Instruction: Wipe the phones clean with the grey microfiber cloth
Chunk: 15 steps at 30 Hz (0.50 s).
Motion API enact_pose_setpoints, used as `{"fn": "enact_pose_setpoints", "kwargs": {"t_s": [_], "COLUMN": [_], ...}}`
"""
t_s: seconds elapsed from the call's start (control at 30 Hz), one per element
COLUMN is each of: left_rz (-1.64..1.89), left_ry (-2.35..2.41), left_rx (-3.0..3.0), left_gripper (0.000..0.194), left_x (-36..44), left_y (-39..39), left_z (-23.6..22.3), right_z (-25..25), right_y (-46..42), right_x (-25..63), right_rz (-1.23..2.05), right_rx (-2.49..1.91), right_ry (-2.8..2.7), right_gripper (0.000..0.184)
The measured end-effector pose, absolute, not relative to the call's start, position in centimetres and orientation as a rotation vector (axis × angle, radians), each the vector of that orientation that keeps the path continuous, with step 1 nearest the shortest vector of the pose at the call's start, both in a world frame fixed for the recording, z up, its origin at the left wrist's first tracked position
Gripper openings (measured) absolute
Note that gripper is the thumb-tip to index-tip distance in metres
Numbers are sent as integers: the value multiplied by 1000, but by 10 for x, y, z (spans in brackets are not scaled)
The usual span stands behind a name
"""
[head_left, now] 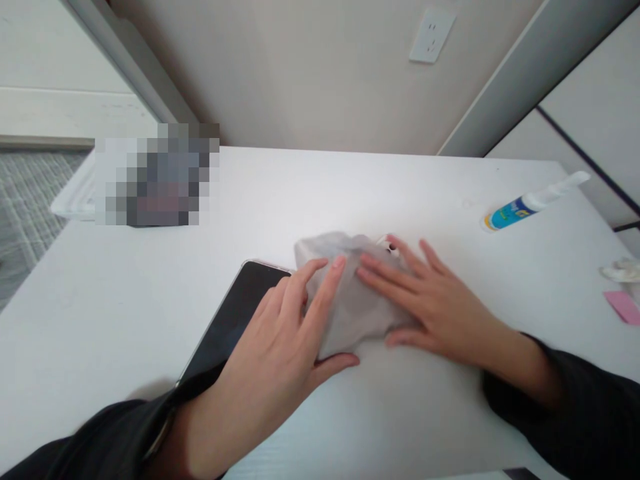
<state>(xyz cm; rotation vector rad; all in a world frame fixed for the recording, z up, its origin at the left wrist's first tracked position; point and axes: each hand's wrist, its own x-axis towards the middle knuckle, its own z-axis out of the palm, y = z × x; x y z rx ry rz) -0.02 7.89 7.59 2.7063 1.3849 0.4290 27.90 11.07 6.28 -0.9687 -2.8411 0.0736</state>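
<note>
A light grey cloth (353,310) lies bunched on the white table between my two hands. Over its left side is my left hand (287,327), thumb and index finger spread apart and the other fingers partly bent. My right hand (435,307) rests on the cloth's right side, open, with its fingers fanned out and slightly blurred. At the cloth's far edge, a small white thing with a dark spot (389,245) peeks out by my right fingertips; its kind is hidden. A black-screened phone or tablet (233,313) lies flat beside the cloth, partly covered by my left hand and sleeve.
A white spray bottle with a blue label (515,213) lies or leans at the right. Near the right edge are a pink slip (623,307) and a crumpled whitish thing (620,271). A blurred-out object (165,180) sits back left. The wall behind carries a power outlet (433,35).
</note>
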Motion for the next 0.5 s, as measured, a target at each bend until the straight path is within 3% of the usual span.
{"fn": "enact_pose_setpoints", "kwargs": {"t_s": [0.1, 0.2, 0.37, 0.5], "left_rz": [433, 437, 438, 439], "left_ry": [1381, 1367, 1374, 1363], "left_rx": [2706, 2697, 2700, 2679], "left_gripper": [91, 97, 91, 94], "left_x": [0, 0, 0, 0], "left_y": [79, 81, 81, 80], "left_z": [75, 73, 74, 74], "right_z": [62, 62, 63, 64], "right_y": [112, 107, 112, 106], "right_x": [281, 277, 280, 277], "right_rz": [40, 119, 50, 136], "right_rx": [-1108, -831, -1086, -858], "right_ry": [-2775, -2928, -2793, -2929], "right_gripper": [92, 106, 86, 102]}}
